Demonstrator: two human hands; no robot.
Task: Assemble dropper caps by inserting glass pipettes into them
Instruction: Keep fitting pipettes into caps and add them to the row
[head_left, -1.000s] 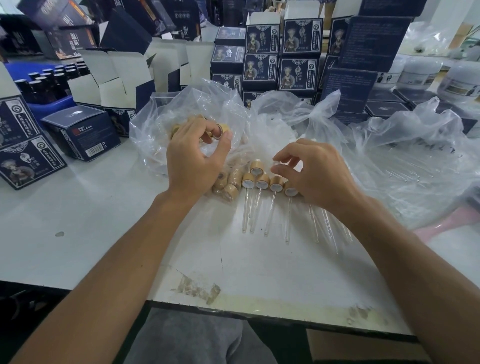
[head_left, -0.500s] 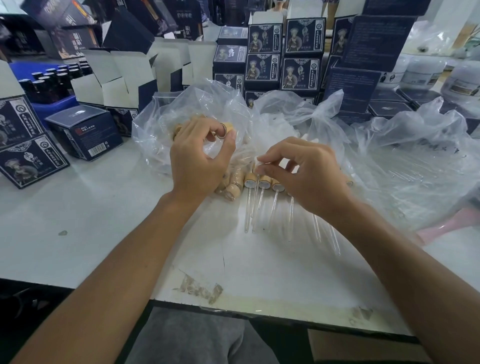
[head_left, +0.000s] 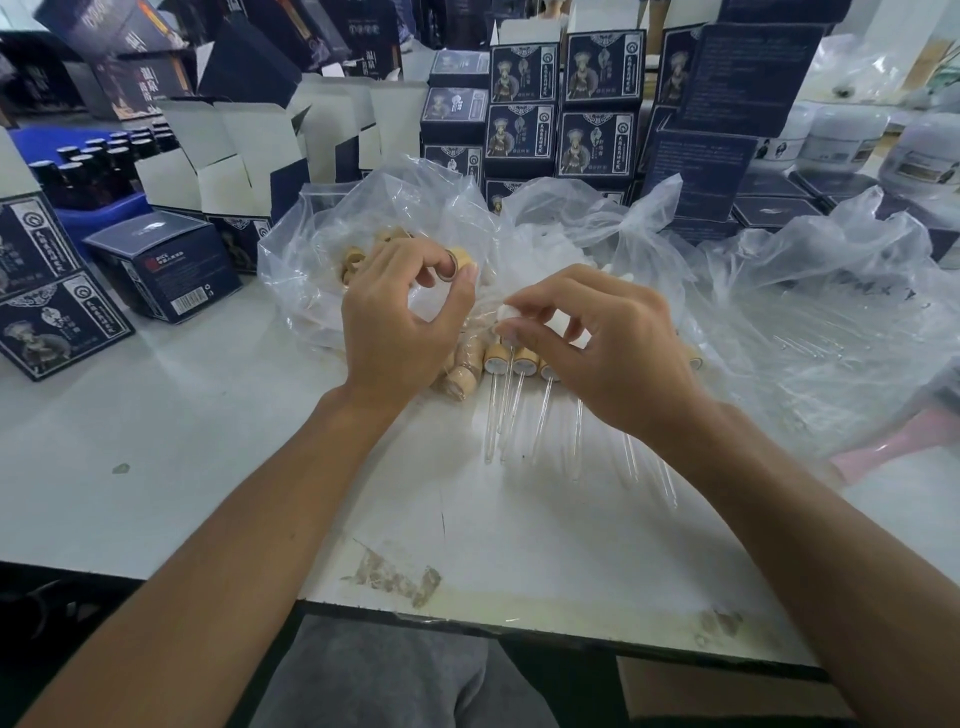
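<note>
Nearest you, the white table carries a patch of torn tape residue close to its front edge, and your grey-clad lap shows just below that edge. Past the residue, toward the middle of the table, lies a row of assembled droppers, wooden collars away from you and glass pipettes pointing back at you, side by side and nearly touching. A few loose wooden caps lie just left of that row. Your right hand hovers directly over the row's collar end, fingers curled, thumb and forefinger pinching a small white rubber bulb. More bare pipettes lie on the table under and beyond your right wrist. Your left hand is raised to the left of the row, thumb and fingers closed around a single wooden cap, its open end turned toward you. Behind the left hand sits a clear plastic bag holding more wooden caps, and to the right of the row a second clear bag spreads across the table with glass pipettes inside. Far beyond the table's working area stand stacked dark blue printed boxes, open white-lined cartons to the left, and dark bottles in a blue tray at far left.
</note>
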